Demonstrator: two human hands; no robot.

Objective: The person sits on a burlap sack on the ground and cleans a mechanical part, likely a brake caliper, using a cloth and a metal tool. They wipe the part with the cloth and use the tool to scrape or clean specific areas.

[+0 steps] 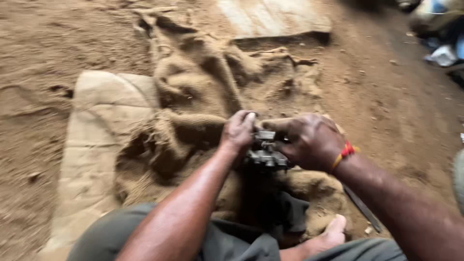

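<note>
A small grey metal part, blocky with ridges, sits between both my hands above a crumpled burlap sack. My left hand grips its left side, thumb up on top. My right hand wraps around its right side, a red and yellow thread band at the wrist. Most of the part is hidden by my fingers. My bare foot rests on the ground just below.
A flattened cardboard sheet lies left under the sack. A pale board lies at the top. A dark flat metal strip rests on the dirt at the right. Cluttered objects sit in the top right corner.
</note>
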